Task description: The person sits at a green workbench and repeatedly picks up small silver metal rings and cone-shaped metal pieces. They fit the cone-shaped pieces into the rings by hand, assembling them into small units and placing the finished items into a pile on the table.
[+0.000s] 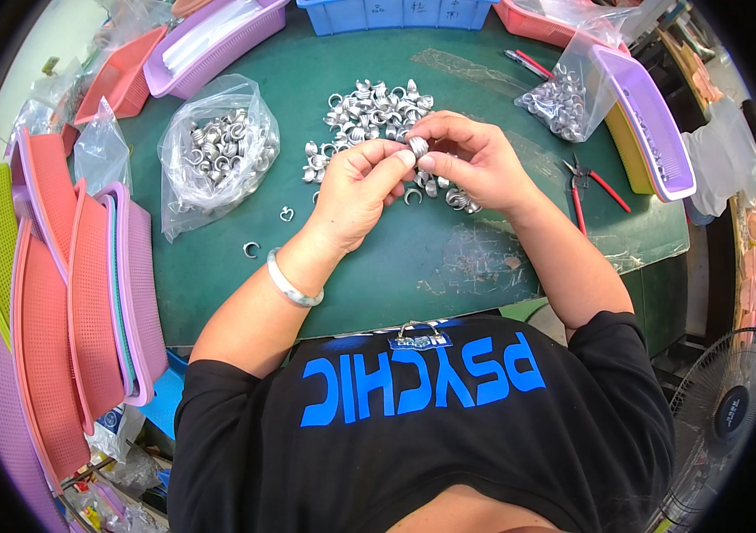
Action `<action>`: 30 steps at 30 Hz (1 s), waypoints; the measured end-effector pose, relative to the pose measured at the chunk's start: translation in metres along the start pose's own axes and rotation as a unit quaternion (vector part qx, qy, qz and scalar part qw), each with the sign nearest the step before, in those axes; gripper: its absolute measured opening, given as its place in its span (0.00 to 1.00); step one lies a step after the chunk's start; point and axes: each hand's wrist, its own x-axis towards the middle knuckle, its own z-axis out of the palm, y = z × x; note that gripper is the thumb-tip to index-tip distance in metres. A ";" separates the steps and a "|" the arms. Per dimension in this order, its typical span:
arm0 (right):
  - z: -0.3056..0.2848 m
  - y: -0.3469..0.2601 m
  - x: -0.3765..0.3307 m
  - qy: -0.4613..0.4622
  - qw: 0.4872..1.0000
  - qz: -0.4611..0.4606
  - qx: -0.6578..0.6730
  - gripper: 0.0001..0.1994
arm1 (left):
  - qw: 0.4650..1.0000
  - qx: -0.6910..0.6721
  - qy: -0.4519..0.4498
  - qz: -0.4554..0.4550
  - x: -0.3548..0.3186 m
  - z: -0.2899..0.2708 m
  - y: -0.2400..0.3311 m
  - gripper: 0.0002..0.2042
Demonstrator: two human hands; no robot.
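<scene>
A ribbed silver metal ring [419, 146] is held up between my two hands. My left hand [353, 191] pinches its near left side with thumb and fingertips. On its other side, the thumb and fingers of my right hand [477, 162] close around it. Just beyond and beneath my hands, a heap of similar silver rings [379, 108] lies on the green tabletop [351, 284]; my hands hide part of it. To the left of my left wrist lie a small heart-topped ring [286, 213] and an open-banded ring [252, 250].
A clear bag of rings [220, 147] stands at left, another bag [564, 98] at far right. Red-handled cutters [584, 182] lie right of my forearm. Purple baskets [662, 160] and a blue crate [395, 16] edge the table. Stacked baskets [94, 302] fill the left; a fan [724, 417] stands lower right.
</scene>
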 end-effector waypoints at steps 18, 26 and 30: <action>-0.002 0.003 0.000 -0.045 0.993 0.041 0.098 0.11 | 1.000 -0.003 -0.002 0.002 -0.002 0.001 0.001 0.04; -0.002 0.001 0.001 -0.042 0.997 0.011 0.066 0.10 | 0.999 0.006 -0.022 0.047 -0.001 0.000 -0.002 0.06; 0.000 0.001 0.000 -0.019 1.000 -0.012 0.015 0.10 | 0.998 0.026 -0.010 0.059 -0.001 0.001 -0.002 0.07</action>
